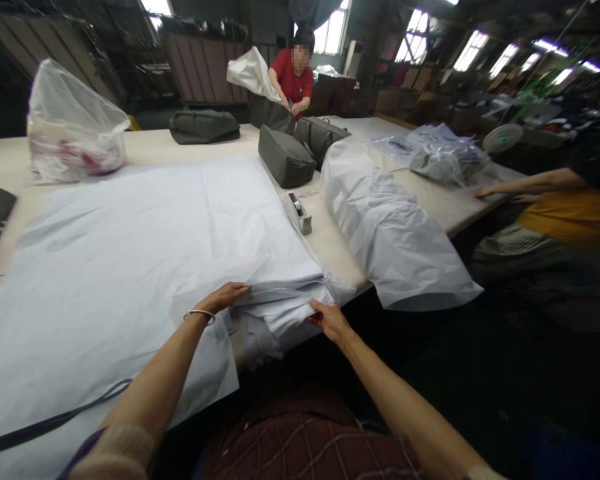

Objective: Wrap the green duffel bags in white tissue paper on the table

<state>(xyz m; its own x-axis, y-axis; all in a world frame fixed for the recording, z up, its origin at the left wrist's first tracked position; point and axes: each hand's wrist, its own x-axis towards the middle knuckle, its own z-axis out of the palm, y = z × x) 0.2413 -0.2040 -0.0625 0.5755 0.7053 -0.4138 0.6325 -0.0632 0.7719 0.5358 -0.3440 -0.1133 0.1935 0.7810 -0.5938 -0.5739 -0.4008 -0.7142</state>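
A wide stack of thin white plastic sheets point(180, 220), perhaps large bags, covers the near part of the table. Along its front right edge, my left hand point(227, 295) pinches a fold of the sheeting, fingers pressed together. Farther right, my right hand point(333, 321) grips the bunched sheet corner between thumb and fingers, at the table's edge. Loose folds hang over the edge between and below both hands. A tape dispenser point(298, 213) stands just beyond the stack's right side.
Dark green bags point(286, 157) stand farther back, near a person in red point(293, 77). A filled clear bag point(75, 130) sits back left. On the right lies a long translucent plastic bag point(385, 220), overhanging the table edge. Another person's arm point(530, 183) rests at the far right. A dark strap point(55, 420) crosses lower left.
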